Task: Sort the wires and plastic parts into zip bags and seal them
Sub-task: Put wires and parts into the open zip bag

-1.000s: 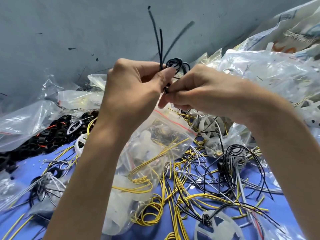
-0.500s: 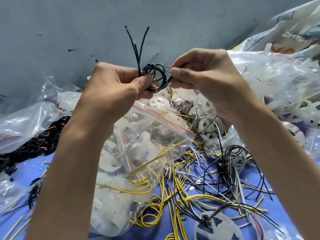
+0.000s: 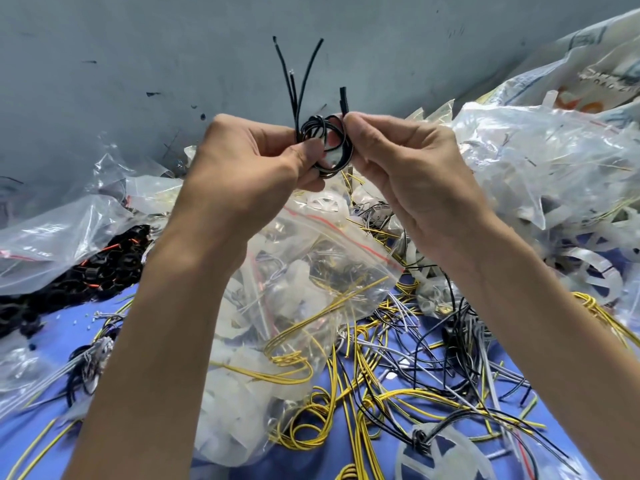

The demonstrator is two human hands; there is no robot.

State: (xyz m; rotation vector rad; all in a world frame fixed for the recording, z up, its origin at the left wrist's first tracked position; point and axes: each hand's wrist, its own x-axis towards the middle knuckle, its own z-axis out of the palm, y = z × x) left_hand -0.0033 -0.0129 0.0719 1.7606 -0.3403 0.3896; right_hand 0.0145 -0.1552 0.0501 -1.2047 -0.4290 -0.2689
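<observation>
Here, both hands are raised together in front of a grey wall (image 3: 138, 46), with a black wire coil (image 3: 337, 159) caught between them. The left grip (image 3: 249, 161) is closed: its thumb presses the coil's left side against the curled fingers behind. The right grip (image 3: 408, 174) is closed too, with thumb and forefinger pinching the coil's right edge and the other fingers folded loosely under. The two grips almost touch, and only the small loop of the coil shows between them. Three loose wire ends (image 3: 298, 81) stand up from the left grip's pinch and fan apart at the tips. A short black plug end (image 3: 343, 95) sticks up just above the right grip's fingertips.

Directly below both grips lies a zip bag (image 3: 311, 271) with a red seal line, holding pale plastic parts and some yellow wire. Below and toward the right grip, yellow wires (image 3: 346, 410), black wires and grey wires sprawl tangled over the blue table (image 3: 59, 327). Near the bottom edge, a white spoked wheel (image 3: 446, 455) lies among them. Out past the left grip a heap of black parts (image 3: 86, 271) sits under a clear bag (image 3: 52, 237). Beyond the right grip, big clear bags (image 3: 554, 168) of white plastic parts are piled up.
</observation>
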